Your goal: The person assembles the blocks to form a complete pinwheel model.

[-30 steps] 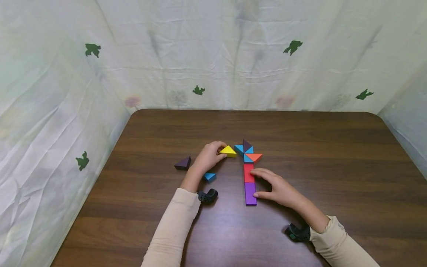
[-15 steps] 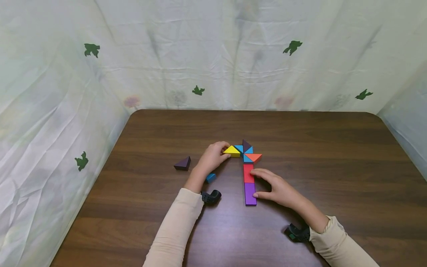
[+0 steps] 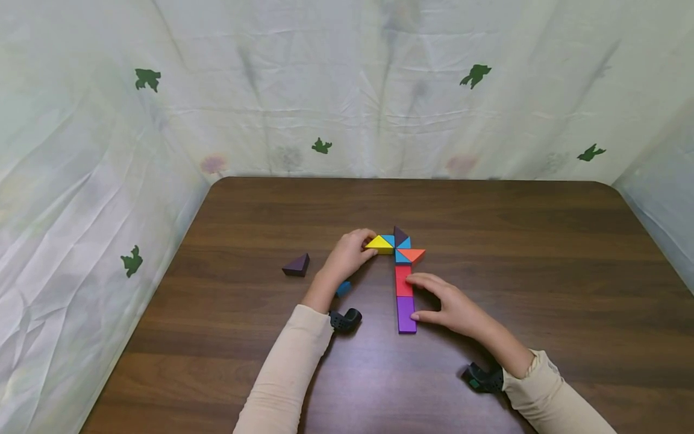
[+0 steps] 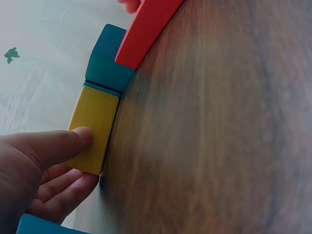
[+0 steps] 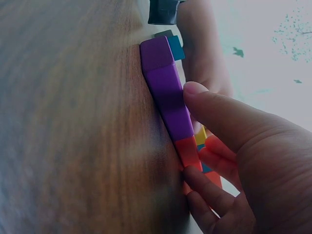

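My left hand [image 3: 347,253] pinches a yellow triangular block [image 3: 381,245], thumb on its near face and fingers behind in the left wrist view. The block's right end meets a cluster of small triangular blocks: blue [image 3: 402,257], dark purple [image 3: 400,235] and orange [image 3: 413,255]. Below this cluster a red block [image 3: 402,283] and a purple block [image 3: 406,315] line up end to end. My right hand [image 3: 450,306] rests at their right side, its thumb touching the purple block and its fingertips against the red one. The fingers are spread and bent only loosely.
A loose dark purple triangular block [image 3: 296,266] lies left of my left hand. Partly hidden by the left wrist is a loose blue triangular block [image 3: 343,289]. The brown wooden table [image 3: 515,241] ends at a pale curtain [image 3: 368,90] with green leaf-like patches.
My left hand has slid the yellow triangular block right until it meets the blue block of the cluster. The right hand has stayed in place by the red and purple blocks.
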`<state>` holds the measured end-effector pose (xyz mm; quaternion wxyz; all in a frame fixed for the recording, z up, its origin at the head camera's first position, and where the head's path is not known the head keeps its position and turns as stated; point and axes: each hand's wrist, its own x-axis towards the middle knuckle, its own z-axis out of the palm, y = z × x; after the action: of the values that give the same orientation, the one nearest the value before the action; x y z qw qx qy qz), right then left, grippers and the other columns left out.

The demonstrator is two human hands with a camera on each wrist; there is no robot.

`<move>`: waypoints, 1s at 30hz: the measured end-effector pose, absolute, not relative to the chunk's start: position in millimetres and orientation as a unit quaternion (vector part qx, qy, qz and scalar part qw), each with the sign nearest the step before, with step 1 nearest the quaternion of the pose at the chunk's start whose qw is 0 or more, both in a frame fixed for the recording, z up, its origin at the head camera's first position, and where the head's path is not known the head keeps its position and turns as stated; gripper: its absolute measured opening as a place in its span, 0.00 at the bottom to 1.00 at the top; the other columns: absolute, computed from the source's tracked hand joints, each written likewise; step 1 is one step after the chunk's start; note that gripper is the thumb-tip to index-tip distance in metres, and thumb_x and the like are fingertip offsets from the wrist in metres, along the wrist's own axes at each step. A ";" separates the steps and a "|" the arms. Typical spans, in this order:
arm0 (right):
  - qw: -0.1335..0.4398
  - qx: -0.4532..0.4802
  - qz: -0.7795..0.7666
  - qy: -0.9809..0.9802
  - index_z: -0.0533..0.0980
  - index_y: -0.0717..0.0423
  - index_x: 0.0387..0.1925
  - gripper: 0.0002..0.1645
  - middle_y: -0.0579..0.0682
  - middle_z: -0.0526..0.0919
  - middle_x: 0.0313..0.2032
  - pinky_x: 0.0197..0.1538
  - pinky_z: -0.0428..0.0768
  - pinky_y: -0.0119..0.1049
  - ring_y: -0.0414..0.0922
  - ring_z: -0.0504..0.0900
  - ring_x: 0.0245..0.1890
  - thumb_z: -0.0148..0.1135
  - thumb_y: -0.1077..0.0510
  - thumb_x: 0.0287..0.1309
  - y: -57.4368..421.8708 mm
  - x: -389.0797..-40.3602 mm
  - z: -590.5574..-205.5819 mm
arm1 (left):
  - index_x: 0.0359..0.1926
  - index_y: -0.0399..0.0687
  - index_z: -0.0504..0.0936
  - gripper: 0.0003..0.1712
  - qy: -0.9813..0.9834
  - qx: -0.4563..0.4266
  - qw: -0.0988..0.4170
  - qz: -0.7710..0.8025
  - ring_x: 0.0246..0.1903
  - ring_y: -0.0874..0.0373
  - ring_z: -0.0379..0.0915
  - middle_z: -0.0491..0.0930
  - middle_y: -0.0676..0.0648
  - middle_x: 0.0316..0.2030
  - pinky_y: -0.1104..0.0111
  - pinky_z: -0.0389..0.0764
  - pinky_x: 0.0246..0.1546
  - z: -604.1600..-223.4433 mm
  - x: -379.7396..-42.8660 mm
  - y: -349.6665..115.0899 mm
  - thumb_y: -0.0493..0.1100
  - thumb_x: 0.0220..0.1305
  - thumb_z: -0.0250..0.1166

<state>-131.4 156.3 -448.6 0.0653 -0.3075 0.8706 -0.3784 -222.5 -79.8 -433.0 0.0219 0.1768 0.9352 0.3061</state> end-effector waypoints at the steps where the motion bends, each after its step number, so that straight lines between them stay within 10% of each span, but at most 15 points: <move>1: 0.065 -0.307 -0.379 0.871 0.65 0.50 0.60 0.40 0.47 0.66 0.59 0.56 0.65 0.46 0.45 0.64 0.59 0.67 0.44 0.46 156.3 -131.5 -448.5 | 0.46 0.39 0.77 0.18 0.935 0.177 0.022 0.306 0.36 0.55 0.71 0.76 0.45 0.40 0.69 0.74 0.39 -432.8 -222.4 -79.8 0.40 0.54 0.66; 30: 0.070 -0.304 -0.380 0.871 0.65 0.51 0.61 0.40 0.48 0.66 0.59 0.57 0.65 0.46 0.46 0.63 0.59 0.67 0.44 0.46 156.4 -130.6 -445.6 | 0.50 0.40 0.73 0.23 0.930 0.175 0.014 0.322 0.41 0.55 0.72 0.74 0.46 0.43 0.67 0.74 0.43 -423.6 -217.2 -84.9 0.43 0.54 0.66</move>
<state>-130.6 156.4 -445.6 0.0702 -0.3036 0.8710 -0.3799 -217.2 -84.9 -423.6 0.0138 0.1754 0.9303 0.3218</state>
